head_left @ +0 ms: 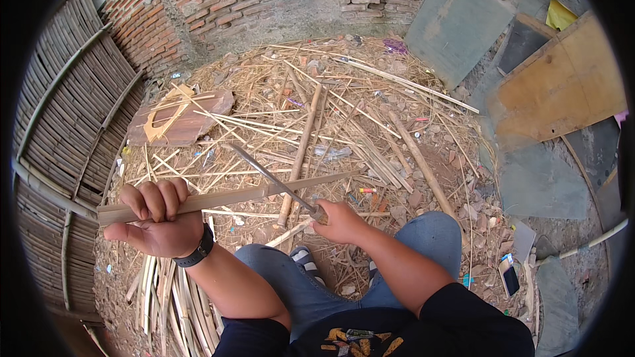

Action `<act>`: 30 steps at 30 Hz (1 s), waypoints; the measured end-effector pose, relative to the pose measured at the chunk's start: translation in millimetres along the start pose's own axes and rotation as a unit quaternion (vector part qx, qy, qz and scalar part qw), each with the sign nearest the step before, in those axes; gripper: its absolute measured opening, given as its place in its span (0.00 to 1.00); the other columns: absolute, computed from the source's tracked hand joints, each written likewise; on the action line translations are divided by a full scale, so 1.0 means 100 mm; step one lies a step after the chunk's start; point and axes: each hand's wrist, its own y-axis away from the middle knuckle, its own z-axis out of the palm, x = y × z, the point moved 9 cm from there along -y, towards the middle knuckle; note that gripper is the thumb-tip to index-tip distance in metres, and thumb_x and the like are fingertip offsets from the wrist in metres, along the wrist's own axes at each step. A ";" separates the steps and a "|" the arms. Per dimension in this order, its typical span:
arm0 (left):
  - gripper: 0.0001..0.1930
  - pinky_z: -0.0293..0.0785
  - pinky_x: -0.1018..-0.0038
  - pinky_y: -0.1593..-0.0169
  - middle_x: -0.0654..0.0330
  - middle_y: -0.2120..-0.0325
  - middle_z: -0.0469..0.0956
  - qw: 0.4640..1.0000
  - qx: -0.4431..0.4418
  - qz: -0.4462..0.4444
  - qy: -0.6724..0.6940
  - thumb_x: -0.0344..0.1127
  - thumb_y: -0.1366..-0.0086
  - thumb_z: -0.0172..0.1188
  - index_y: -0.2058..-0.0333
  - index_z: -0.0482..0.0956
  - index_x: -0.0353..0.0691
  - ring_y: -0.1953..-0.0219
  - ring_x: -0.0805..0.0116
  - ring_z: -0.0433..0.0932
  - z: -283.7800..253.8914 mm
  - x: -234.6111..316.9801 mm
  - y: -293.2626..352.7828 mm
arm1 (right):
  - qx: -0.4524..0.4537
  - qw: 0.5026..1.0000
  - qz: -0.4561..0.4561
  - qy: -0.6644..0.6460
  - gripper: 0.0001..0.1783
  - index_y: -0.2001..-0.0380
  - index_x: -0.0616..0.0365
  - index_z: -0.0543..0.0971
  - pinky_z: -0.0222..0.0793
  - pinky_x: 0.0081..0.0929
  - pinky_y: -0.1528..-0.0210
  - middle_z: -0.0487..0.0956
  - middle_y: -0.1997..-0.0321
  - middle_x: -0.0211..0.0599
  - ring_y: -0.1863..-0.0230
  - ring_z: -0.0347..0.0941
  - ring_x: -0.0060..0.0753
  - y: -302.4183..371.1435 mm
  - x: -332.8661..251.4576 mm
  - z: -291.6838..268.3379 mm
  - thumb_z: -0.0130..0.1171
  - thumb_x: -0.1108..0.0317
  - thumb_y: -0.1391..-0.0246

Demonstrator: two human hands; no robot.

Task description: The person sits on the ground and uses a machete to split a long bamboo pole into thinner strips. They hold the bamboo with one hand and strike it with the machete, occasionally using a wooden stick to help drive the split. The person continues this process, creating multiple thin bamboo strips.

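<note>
My left hand [155, 215], a dark watch on its wrist, has its fingers curled over a split bamboo strip [228, 199]. The strip runs from left of that hand toward the right and narrows to a point at its far end. In my right hand [338, 221] is the handle of a long-bladed knife [271, 176]. Its blade slants up and to the left, crossing the bamboo strip near the strip's middle; whether the edge bites into the strip I cannot tell. Both hands are in front of my bent knees.
Bamboo poles [305, 142] and thin slivers litter the rubble ground ahead. A bundle of split strips [175, 304] lies at lower left, near a brown board [205, 109]. A phone [508, 277] is at right, by grey sheets [544, 182]. A bamboo fence [59, 102] borders the left.
</note>
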 end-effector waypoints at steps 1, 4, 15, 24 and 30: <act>0.31 0.44 0.76 0.79 0.73 0.89 0.53 1.000 -0.005 -0.003 0.001 0.74 0.38 0.48 0.77 0.58 0.51 0.88 0.80 0.48 0.01 -0.01 0.00 | 0.016 0.999 0.025 0.011 0.26 0.52 0.66 0.75 0.72 0.45 0.56 0.80 0.66 0.58 0.59 0.78 0.58 -0.02 0.11 -0.03 0.64 0.61 0.52; 0.31 0.44 0.77 0.79 0.73 0.89 0.53 1.000 -0.010 -0.010 0.007 0.74 0.38 0.48 0.77 0.58 0.51 0.88 0.80 0.48 0.03 -0.05 0.01 | 0.077 0.989 0.118 0.037 0.25 0.53 0.65 0.74 0.73 0.45 0.55 0.80 0.63 0.58 0.58 0.78 0.58 -0.19 0.84 0.03 0.64 0.62 0.52; 0.31 0.44 0.77 0.78 0.73 0.89 0.53 1.000 -0.002 -0.011 0.010 0.74 0.38 0.48 0.76 0.59 0.51 0.87 0.80 0.47 -0.01 -0.01 0.00 | 0.053 0.998 0.025 -0.002 0.27 0.50 0.64 0.74 0.73 0.47 0.60 0.80 0.72 0.56 0.67 0.79 0.58 -0.18 0.50 0.14 0.65 0.59 0.49; 0.29 0.46 0.77 0.77 0.74 0.88 0.54 1.000 -0.013 -0.018 0.016 0.71 0.38 0.53 0.77 0.61 0.51 0.86 0.80 0.50 0.00 -0.01 0.00 | 0.025 0.999 0.024 -0.020 0.20 0.61 0.65 0.75 0.73 0.45 0.59 0.81 0.68 0.53 0.64 0.78 0.56 -0.07 0.14 0.10 0.64 0.60 0.50; 0.30 0.45 0.77 0.78 0.74 0.89 0.54 1.000 -0.006 -0.017 0.014 0.72 0.38 0.52 0.77 0.60 0.51 0.87 0.80 0.49 0.02 -0.05 0.01 | 0.139 0.987 0.072 0.018 0.23 0.57 0.66 0.76 0.73 0.38 0.62 0.80 0.71 0.52 0.67 0.79 0.48 -0.25 0.85 0.16 0.66 0.60 0.51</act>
